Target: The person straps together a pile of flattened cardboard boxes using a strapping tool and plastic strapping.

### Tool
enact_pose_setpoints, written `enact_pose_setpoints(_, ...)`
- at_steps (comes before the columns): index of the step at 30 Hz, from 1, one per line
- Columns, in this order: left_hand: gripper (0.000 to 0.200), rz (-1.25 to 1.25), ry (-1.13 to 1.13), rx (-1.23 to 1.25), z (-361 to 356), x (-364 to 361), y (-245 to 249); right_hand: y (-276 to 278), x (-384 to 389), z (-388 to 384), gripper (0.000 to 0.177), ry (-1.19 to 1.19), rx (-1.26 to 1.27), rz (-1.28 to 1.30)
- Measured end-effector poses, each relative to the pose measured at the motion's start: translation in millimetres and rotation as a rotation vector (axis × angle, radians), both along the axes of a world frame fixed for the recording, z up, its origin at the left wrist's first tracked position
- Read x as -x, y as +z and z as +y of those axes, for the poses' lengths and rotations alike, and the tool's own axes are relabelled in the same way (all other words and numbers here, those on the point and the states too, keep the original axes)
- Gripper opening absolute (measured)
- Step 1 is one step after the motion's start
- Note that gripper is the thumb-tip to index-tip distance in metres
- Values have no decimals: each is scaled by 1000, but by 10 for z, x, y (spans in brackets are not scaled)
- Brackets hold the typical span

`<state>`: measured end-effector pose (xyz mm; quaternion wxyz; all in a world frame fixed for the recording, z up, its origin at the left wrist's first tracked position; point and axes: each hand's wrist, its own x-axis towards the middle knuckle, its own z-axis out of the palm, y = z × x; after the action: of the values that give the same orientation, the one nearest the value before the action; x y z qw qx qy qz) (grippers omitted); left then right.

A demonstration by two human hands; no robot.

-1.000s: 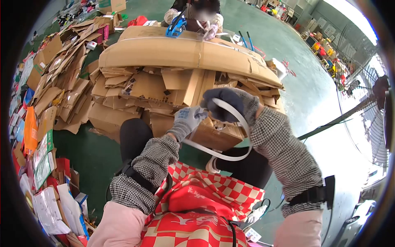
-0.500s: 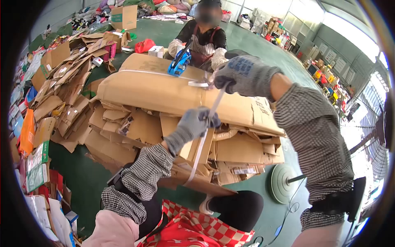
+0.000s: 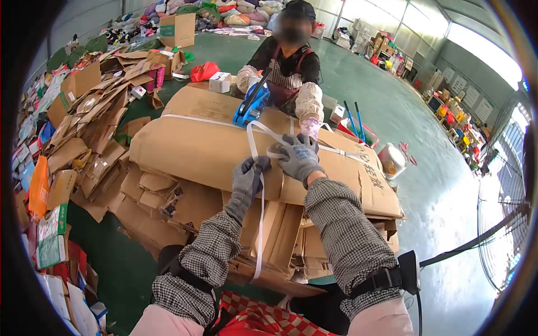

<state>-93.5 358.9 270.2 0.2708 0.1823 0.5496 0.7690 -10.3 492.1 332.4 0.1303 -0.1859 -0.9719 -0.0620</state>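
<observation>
The white strap (image 3: 261,224) rises from below my left hand (image 3: 248,176), which pinches it, and curls loosely ahead; whether my right hand (image 3: 300,156), over the cardboard bundle (image 3: 196,143), grips it too, I can't tell. A weak pinch could let it slip; slack could snag the blue tool (image 3: 248,111) beyond.

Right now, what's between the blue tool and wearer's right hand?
Head view: a loop of white strap, over the cardboard, between blue tool and right hand.

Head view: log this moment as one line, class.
left hand: holding white strap | right hand: at strap's loop | blue tool: atop cardboard bale
</observation>
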Motion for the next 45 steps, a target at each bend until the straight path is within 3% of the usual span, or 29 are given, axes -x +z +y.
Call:
enact_pose_setpoints(1, 32, -16, -16, -10, 4, 22, -6, -51, -35, -21, 29, 74, 47, 117)
enact_pose_setpoints(3, 33, -6, -26, -2, -9, 6, 18, -18, -316, -17, 21, 140, 589, 296)
enact_pose_setpoints(5, 35, 0, -30, 1, -15, -10, 61, 78, -757, -175, 17, 141, 1449, 511)
enact_pose_setpoints(8, 36, 15, -78, 29, -18, -20, 112, 97, -1249, -472, 13, 293, 1222, 632)
enact_pose_setpoints(10, 34, 86, -115, 86, 13, -23, 125, -4, -1415, -645, 12, 215, 1578, 808)
enact_pose_setpoints(12, 34, 130, -159, 107, 45, -11, 144, -265, -1454, -637, 15, 276, 1226, 715)
enact_pose_setpoints(14, 34, 172, -211, 135, 95, 6, 143, -215, -1456, -683, 17, 192, 387, 378)
enact_pose_setpoints(16, 33, 222, -303, 186, 162, 10, 149, -264, -1389, -775, 15, 260, 278, 363)
enact_pose_setpoints(18, 32, 217, -296, 216, 206, -19, 203, -287, -1406, -778, 13, 296, 292, 410)
enact_pose_setpoints(20, 33, 197, -345, 211, 170, 3, 257, -252, -1470, -783, 12, 309, 569, 495)
enact_pose_setpoints(21, 35, 269, -342, 170, 338, 186, -64, -264, -1493, -784, 12, 303, 575, 505)
enact_pose_setpoints(24, 36, 251, -366, 347, 235, 39, 251, -291, -1541, -812, 14, 226, 1321, 584)
enact_pose_setpoints(26, 36, 260, -385, 325, 275, 23, 250, -211, -1581, -952, 15, 224, 1385, 576)
enact_pose_setpoints(28, 37, 274, -393, 320, 337, 5, 254, -246, -1589, -1058, 21, 188, 1728, 853)
enact_pose_setpoints(29, 37, 288, -343, 291, 377, -15, 226, -235, -1586, -1098, 32, 340, 1489, 967)
enact_pose_setpoints(32, 37, 369, -486, 478, 482, 34, 389, -254, -1582, -1246, 38, 222, 1514, 1079)
enact_pose_setpoints(34, 41, 358, -463, 555, 545, 50, 446, -244, -1534, -1332, 38, 193, 1472, 1127)
enact_pose_setpoints(37, 49, 328, -623, 732, 608, 172, 469, -298, -1492, -1404, 31, 155, 1653, 1167)
enact_pose_setpoints(40, 46, 335, -652, 732, 618, 200, 475, -213, -1431, -1542, 42, -10, 1684, 1083)
enact_pose_setpoints(45, 33, 467, -763, 608, 729, 295, 362, -260, -1402, -1562, 42, -12, 1694, 1085)
